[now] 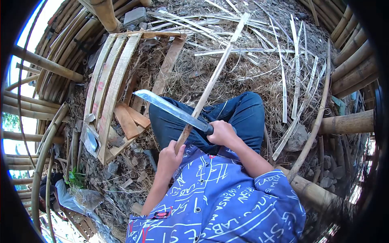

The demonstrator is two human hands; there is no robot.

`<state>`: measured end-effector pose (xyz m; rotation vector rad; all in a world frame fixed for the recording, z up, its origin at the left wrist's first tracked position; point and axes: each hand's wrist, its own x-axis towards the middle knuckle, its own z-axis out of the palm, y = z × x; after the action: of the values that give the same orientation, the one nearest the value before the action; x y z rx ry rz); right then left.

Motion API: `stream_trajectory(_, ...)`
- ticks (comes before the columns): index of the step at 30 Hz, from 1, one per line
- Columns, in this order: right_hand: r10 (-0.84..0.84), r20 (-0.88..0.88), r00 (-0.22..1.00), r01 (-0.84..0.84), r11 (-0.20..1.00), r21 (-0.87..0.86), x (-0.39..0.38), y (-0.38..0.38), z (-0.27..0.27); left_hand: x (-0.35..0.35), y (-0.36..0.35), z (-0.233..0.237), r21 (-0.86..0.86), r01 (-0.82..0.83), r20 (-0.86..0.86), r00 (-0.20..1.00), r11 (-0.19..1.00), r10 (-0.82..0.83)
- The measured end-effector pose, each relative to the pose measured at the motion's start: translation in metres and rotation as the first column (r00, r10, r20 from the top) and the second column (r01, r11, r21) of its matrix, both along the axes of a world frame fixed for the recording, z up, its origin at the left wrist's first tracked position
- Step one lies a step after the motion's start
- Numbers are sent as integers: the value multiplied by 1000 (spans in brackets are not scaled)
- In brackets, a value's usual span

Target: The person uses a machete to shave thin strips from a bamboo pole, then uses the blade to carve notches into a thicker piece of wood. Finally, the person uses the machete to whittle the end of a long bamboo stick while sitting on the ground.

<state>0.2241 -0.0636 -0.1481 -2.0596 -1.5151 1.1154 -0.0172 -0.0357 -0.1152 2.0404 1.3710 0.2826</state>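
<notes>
My left hand is closed around the lower end of a long, pale bamboo strip, which slants up and away to the right. In my right hand is the dark handle of a machete. Its broad blade points to the upper left and crosses the strip a short way above my left hand. Blade and strip appear to touch where they cross. Both hands are above my lap, between my bent knees in dark trousers.
A wooden slatted pallet leans to my left. Split bamboo strips and curly shavings litter the ground ahead. Thick bamboo poles stand or lie on both sides. At lower left, another person is partly visible behind poles.
</notes>
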Motion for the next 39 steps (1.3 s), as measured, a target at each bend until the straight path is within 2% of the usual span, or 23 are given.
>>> stream_trajectory(3,-16,57,998,14,1000,21,8,1,4,8,5,19,32,35,-27,999,999,-34)
stream_trajectory(10,17,101,995,-11,998,-66,34,-1,27,17,9,53,57,142,-132,982,988,-134)
stream_trajectory(12,34,204,978,-27,999,-38,43,-3,22,18,6,61,50,152,-148,978,987,-144)
stream_trajectory(13,-8,259,966,16,999,-32,49,-3,22,16,6,66,47,147,-168,976,988,-137)
stream_trajectory(14,-72,298,952,111,987,-117,64,-2,22,14,6,71,44,142,-189,973,989,-131)
stream_trajectory(16,-285,323,903,342,930,-135,108,-3,11,-1,4,84,19,124,-206,971,992,-118)
stream_trajectory(17,-364,285,887,416,897,-149,139,-9,-11,-7,1,90,33,111,-230,968,993,-101)
stream_trajectory(19,-455,342,822,515,850,-109,178,-20,-22,-16,1,94,51,101,-263,961,994,-84)
stream_trajectory(20,-390,389,835,459,883,-97,183,-25,-18,-13,2,94,56,96,-264,961,994,-78)
stream_trajectory(23,-448,141,883,459,886,-60,153,-38,-8,2,9,90,65,140,-284,952,988,-116)
stream_trajectory(25,-417,106,903,425,902,-69,119,-41,10,22,12,84,66,153,-226,965,986,-134)
stream_trajectory(30,-243,-311,919,229,970,-80,35,-47,11,63,20,77,38,157,-248,958,987,-143)
stream_trajectory(32,-182,-289,940,176,983,-46,16,-45,17,67,23,73,81,256,-269,936,963,-226)
stream_trajectory(34,-199,-240,950,192,980,-55,16,-43,19,66,22,68,70,260,-269,934,963,-233)
stream_trajectory(36,-208,-112,972,196,975,-105,27,-38,22,66,22,67,63,261,-266,935,963,-235)
stream_trajectory(37,-202,-118,972,182,970,-162,36,-36,17,67,20,68,54,272,-262,932,961,-249)
stream_trajectory(39,-150,3,989,149,979,-140,46,-34,18,67,20,67,43,283,-258,930,958,-262)
